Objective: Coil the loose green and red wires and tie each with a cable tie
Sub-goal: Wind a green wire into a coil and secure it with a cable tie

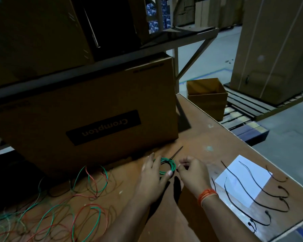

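My left hand grips a small coil of green wire just above the brown table, thumb pressed on its lower edge. A black cable tie is looped round the top of the coil, and its tail points up and to the right. My right hand hovers right beside the coil with its fingers curled; whether it pinches anything is hidden. Loose green and red wires lie tangled on the table to the left.
Several black cable ties lie on and around a white sheet of paper at the right. A large cardboard box stands right behind the hands. The table's edge runs diagonally at the right, with a small open box beyond it.
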The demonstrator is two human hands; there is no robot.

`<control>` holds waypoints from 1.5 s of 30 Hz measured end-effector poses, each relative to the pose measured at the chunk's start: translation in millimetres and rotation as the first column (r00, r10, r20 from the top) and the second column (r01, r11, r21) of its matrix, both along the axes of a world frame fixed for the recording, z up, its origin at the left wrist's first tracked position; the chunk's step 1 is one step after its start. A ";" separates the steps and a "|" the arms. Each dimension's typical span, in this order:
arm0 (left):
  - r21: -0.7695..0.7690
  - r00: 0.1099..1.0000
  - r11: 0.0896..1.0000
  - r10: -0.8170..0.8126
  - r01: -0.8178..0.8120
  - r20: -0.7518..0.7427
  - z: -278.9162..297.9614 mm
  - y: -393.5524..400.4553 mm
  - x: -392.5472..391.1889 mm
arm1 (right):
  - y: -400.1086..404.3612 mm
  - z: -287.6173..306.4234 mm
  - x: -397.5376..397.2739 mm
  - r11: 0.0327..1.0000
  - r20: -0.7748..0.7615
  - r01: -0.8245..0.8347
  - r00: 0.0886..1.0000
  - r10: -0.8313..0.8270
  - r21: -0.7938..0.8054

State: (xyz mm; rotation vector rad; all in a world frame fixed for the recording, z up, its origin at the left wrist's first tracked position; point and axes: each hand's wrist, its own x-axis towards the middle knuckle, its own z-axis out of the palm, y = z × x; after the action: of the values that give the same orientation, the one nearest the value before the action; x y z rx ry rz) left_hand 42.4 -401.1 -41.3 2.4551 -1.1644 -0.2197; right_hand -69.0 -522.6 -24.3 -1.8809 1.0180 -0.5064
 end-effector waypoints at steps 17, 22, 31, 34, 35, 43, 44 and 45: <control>0.163 0.973 0.960 -0.229 0.230 -0.022 11.7 -38.7 37.4 | -1.7 3.1 -23.1 0.999 -0.010 0.019 1.000 -0.019 -0.040; 0.101 0.986 0.981 -0.160 0.164 -0.048 2.6 -33.3 25.6 | 0.3 6.9 -20.2 0.998 -0.009 0.009 1.000 -0.009 -0.058; -0.120 0.998 0.992 0.038 -0.043 -0.051 12.9 -7.1 4.3 | 13.6 8.2 -17.6 0.993 -0.009 -0.073 0.997 0.072 -0.090; -0.190 0.992 0.975 0.110 -0.120 -0.060 18.4 23.1 -8.3 | 25.3 3.5 -13.7 0.981 -0.027 -0.143 0.990 0.140 -0.132; -0.202 0.989 0.969 0.136 -0.145 -0.056 20.2 34.8 -12.8 | 30.0 2.1 -11.6 0.976 -0.034 -0.167 0.986 0.164 -0.143; -0.231 0.969 0.941 0.241 -0.246 -0.049 29.0 112.6 -36.1 | 75.5 -1.5 10.4 0.929 0.013 -0.322 0.944 0.329 -0.181; -0.229 0.971 0.943 0.235 -0.241 -0.055 29.4 118.5 -38.1 | 75.9 -0.5 12.7 0.929 0.022 -0.316 0.945 0.326 -0.191; -0.225 0.971 0.945 0.229 -0.238 -0.066 29.4 123.1 -39.5 | 74.2 1.9 14.0 0.934 0.030 -0.295 0.951 0.307 -0.200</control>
State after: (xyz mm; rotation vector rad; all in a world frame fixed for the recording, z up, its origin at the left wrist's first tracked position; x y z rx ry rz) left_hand 2.9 -278.0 -11.9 2.3427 -0.8207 -0.0567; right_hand -55.0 -448.5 -22.4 -2.1344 0.6407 -0.4899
